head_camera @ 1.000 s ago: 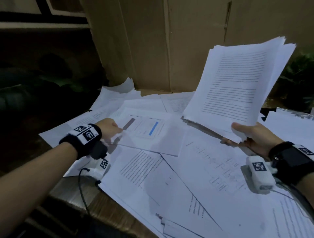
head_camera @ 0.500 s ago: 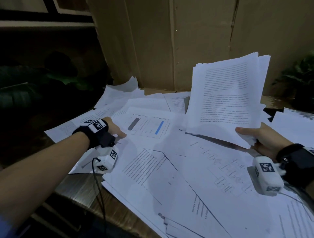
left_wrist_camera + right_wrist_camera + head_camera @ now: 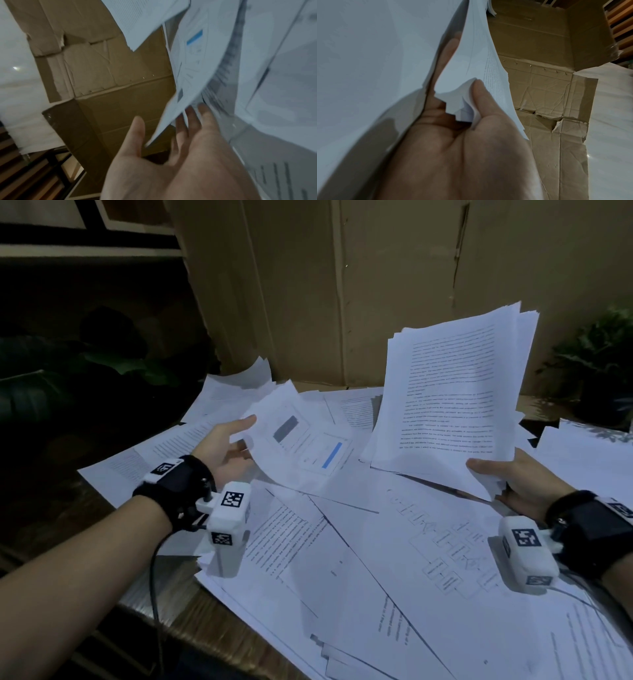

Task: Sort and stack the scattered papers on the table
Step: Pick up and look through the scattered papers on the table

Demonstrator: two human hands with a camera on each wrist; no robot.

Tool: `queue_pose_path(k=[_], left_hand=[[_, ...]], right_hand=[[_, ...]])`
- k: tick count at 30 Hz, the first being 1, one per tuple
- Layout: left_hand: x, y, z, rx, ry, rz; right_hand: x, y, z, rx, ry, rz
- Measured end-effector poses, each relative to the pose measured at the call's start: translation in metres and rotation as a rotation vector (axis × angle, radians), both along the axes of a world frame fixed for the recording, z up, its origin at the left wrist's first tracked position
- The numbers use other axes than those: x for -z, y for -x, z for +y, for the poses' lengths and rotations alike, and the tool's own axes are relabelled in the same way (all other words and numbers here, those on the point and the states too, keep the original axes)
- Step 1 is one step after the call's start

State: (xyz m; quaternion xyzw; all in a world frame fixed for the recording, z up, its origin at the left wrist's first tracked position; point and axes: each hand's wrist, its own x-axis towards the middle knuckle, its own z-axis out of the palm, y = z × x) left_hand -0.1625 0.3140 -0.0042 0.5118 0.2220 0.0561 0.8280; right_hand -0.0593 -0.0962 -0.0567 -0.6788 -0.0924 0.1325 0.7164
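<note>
Printed white papers point(image 3: 342, 570) lie scattered and overlapping across the table. My left hand point(image 3: 245, 436) holds one sheet with a grey and a blue bar point(image 3: 308, 446) by its left edge, raised and tilted above the pile. The left wrist view shows that sheet point(image 3: 190, 70) resting on my fingers point(image 3: 193, 119) with the thumb on its other side. My right hand point(image 3: 489, 470) grips the lower right corner of a thick stack of text pages point(image 3: 452, 398), held nearly upright. In the right wrist view the thumb presses the stack point(image 3: 481, 54) against the fingers behind.
A large cardboard box point(image 3: 342, 302) stands right behind the papers. The wooden table edge point(image 3: 212, 621) shows at lower left, with dark space beyond. A leafy plant point(image 3: 603, 354) is at the far right. A flowchart sheet point(image 3: 445, 542) lies between my hands.
My left hand has turned palm up and lifted the bar sheet off the pile, toward the stack. The stack in my right hand stands more upright.
</note>
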Motion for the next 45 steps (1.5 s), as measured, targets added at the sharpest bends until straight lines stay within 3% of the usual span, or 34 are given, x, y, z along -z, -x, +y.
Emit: queue_pose_path(k=[3,7,10,16,19,24,31,36,41,45], left_hand=[[0.007,-0.003,-0.012,-0.027,-0.074,-0.023],[0.016,-0.007,-0.034,0.204,-0.345,0.12],[0.013,-0.019,-0.036,0.113,-0.494,0.093],[-0.046,-0.028,-0.035,-0.205,-0.729,-0.305],[-0.08,-0.026,-0.041,-0.173,-0.879,-0.454],[-0.12,-0.027,-0.08,0.038,-0.809,-0.542],[-0.127,-0.039,-0.083,-0.14,-0.652,-0.48],[-0.121,-0.04,-0.065,-0.184,-0.53,-0.464],[-0.113,-0.043,-0.07,-0.122,-0.526,-0.472],[-0.068,-0.071,-0.095,-0.064,-0.639,-0.275]], right_hand=[[0.001,0.0,0.001,0.006,-0.02,-0.005],[-0.001,0.002,0.0,-0.022,-0.03,-0.026],[-0.002,0.004,-0.002,-0.064,-0.022,-0.043],[0.0,0.0,-0.001,-0.032,-0.003,0.004],[-0.001,0.0,-0.001,-0.031,0.016,0.01],[-0.003,0.003,0.0,-0.03,-0.02,0.022],[0.0,-0.002,-0.003,-0.016,-0.044,0.048],[0.0,-0.004,-0.004,-0.023,-0.046,0.055],[-0.004,0.0,-0.003,-0.019,-0.039,0.069],[-0.011,0.01,0.0,-0.096,-0.077,0.102]])
